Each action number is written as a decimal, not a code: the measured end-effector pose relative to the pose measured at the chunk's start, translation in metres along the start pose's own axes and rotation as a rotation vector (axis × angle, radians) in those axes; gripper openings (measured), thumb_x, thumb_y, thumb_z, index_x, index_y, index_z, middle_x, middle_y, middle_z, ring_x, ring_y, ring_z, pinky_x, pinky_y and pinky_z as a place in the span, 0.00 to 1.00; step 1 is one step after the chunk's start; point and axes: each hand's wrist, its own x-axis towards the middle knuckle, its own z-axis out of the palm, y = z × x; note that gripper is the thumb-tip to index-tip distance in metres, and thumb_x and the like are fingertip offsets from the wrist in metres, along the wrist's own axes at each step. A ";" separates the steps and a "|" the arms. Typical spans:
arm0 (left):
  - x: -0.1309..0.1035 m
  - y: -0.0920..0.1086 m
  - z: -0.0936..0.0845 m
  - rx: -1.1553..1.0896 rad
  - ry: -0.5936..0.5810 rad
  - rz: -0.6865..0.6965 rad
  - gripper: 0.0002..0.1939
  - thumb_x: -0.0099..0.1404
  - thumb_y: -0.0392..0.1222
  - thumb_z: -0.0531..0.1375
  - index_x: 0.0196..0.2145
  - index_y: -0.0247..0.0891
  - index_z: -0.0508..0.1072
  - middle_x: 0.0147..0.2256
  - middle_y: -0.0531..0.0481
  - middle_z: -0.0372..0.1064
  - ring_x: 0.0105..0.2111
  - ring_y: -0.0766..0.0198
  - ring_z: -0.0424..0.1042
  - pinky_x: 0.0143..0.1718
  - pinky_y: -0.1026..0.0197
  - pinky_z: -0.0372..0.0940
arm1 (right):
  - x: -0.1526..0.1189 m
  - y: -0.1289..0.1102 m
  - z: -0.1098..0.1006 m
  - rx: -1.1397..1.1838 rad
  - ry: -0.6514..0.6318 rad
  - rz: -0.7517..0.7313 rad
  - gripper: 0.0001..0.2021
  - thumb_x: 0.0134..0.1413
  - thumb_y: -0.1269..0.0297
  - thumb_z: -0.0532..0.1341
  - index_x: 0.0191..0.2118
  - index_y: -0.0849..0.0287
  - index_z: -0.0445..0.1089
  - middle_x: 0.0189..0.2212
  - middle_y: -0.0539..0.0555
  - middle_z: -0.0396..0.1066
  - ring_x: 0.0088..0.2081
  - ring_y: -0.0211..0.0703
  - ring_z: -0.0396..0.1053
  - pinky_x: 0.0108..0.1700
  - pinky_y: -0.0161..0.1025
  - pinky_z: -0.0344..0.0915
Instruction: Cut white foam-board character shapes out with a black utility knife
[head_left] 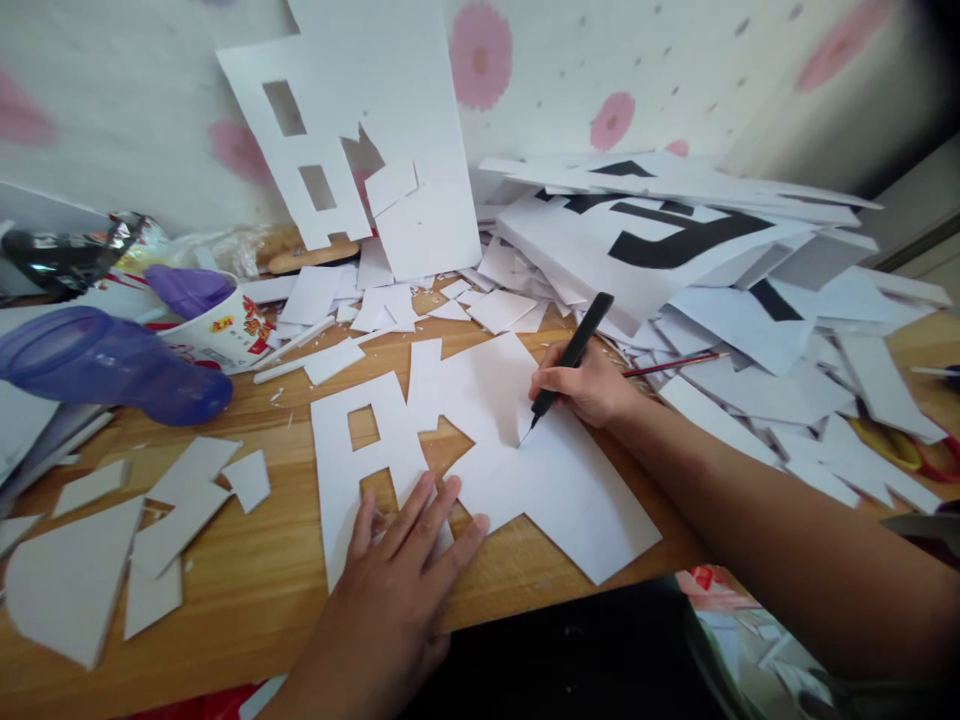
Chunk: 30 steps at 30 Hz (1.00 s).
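A white foam-like board with window-like cut-outs and jagged edges lies flat on the wooden table. My left hand rests on its near left part, fingers spread, across the lower cut-out. My right hand grips a slim black craft knife, tilted, its thin tip touching the middle of the board. A short dark line shows at the tip. A dark red pencil lies just right of my right wrist.
A similar cut-out board leans against the wall. White scraps lie at left. A paper cup and a blue-purple plastic bottle stand behind them. A pile of black-marked sheets fills the right back, with scissors nearby.
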 end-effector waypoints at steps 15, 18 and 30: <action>0.001 -0.001 0.000 0.036 -0.004 0.013 0.45 0.55 0.44 0.64 0.67 0.55 0.49 0.69 0.44 0.42 0.67 0.40 0.45 0.61 0.25 0.38 | 0.005 0.008 -0.003 0.085 0.069 0.007 0.09 0.36 0.65 0.69 0.20 0.59 0.68 0.17 0.52 0.73 0.19 0.41 0.68 0.23 0.40 0.67; 0.001 -0.001 0.001 0.038 0.013 0.025 0.46 0.54 0.42 0.64 0.67 0.54 0.48 0.69 0.44 0.41 0.67 0.40 0.44 0.61 0.24 0.36 | 0.003 0.004 0.000 0.142 0.069 0.022 0.08 0.35 0.66 0.68 0.19 0.59 0.67 0.16 0.52 0.72 0.17 0.41 0.67 0.21 0.39 0.65; 0.003 0.004 -0.006 0.048 -0.034 -0.001 0.49 0.50 0.33 0.63 0.66 0.53 0.50 0.69 0.42 0.39 0.68 0.39 0.42 0.60 0.22 0.35 | 0.002 0.004 0.002 0.142 0.064 -0.003 0.13 0.35 0.62 0.70 0.21 0.59 0.65 0.16 0.51 0.72 0.19 0.41 0.69 0.21 0.38 0.66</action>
